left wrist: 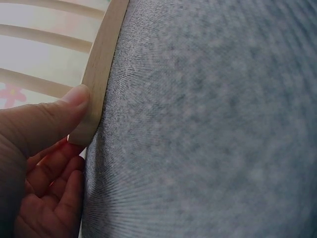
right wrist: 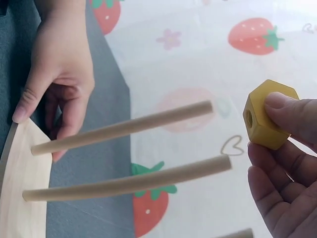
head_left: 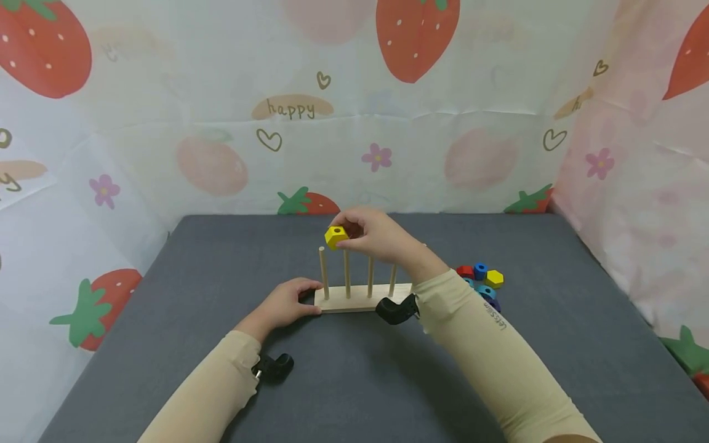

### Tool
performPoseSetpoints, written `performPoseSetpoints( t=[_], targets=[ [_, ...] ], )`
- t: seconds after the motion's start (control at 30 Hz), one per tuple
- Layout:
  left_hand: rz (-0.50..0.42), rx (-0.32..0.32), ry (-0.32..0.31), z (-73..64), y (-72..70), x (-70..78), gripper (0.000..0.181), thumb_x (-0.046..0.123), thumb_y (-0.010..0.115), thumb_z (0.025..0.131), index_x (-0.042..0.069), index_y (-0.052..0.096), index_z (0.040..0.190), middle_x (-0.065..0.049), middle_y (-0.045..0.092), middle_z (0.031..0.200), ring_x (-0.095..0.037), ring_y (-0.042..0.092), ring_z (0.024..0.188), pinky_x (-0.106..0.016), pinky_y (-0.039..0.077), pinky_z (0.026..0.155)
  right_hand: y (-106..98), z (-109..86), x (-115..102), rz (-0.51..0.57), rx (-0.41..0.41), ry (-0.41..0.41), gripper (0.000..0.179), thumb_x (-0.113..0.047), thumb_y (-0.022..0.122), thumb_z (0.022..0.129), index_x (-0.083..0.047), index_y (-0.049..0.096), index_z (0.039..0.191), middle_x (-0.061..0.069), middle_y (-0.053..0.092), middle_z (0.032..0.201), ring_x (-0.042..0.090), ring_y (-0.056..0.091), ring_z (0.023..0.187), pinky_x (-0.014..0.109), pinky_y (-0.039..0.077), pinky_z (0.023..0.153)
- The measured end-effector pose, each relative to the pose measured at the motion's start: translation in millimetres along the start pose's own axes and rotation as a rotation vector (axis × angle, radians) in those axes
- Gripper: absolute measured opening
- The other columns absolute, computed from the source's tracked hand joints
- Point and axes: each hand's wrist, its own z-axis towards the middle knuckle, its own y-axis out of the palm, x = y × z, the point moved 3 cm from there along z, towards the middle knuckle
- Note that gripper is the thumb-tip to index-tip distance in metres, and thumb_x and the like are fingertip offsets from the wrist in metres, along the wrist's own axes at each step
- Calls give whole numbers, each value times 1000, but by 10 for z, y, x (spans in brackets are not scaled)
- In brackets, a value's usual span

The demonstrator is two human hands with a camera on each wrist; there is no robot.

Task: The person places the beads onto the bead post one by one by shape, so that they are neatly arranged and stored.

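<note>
Firstly, from the head view: right hand point(head_left: 373, 234) raised over the wooden stand point(head_left: 346, 303), with a yellow block point(head_left: 334, 240) pinched narrowly between thumb and fingers, near the tops of the two leftmost pegs point(head_left: 347, 277) but on none of them. Held by the sides, perhaps for leaving free the hole point(head_left: 337, 230) in its upper face. Lower down, left hand point(head_left: 285, 301) gripping the left end of the stand, thumb at the near edge, fingers at the far one, probably for steadiness. Towards the right, partly behind the right sleeve point(head_left: 487, 351), a small group with red block point(head_left: 464, 272), blue block point(head_left: 480, 271) and second yellow block point(head_left: 495, 279), maybe kept aside for easy reach. Underneath, dark grey cloth point(head_left: 343, 381); all around, pale hanging fabric point(head_left: 332, 166) printed with strawberries, hearts and flowers. Next, from the left wrist view: thumb pressing on the edge of the stand, other fingers bent behind, and woven grey surface across most of the view. Lastly, from the right wrist view: yellow block between thumb and fingers, apart from the peg tips, hole turned roughly along the line of the pegs.
</note>
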Motion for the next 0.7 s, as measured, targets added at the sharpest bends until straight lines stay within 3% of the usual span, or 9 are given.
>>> performPoseSetpoints(
  t=[0.7],
  targets=[
    [13, -4, 25, -3, -13, 1, 50, 27, 75, 75, 11, 60, 120, -4, 58, 119, -21, 52, 111, -41, 41, 96, 181, 171, 45, -39, 8, 50, 21, -15, 66, 84, -15, 60, 104, -3, 61, 96, 11, 57, 87, 23, 50, 76]
  ],
)
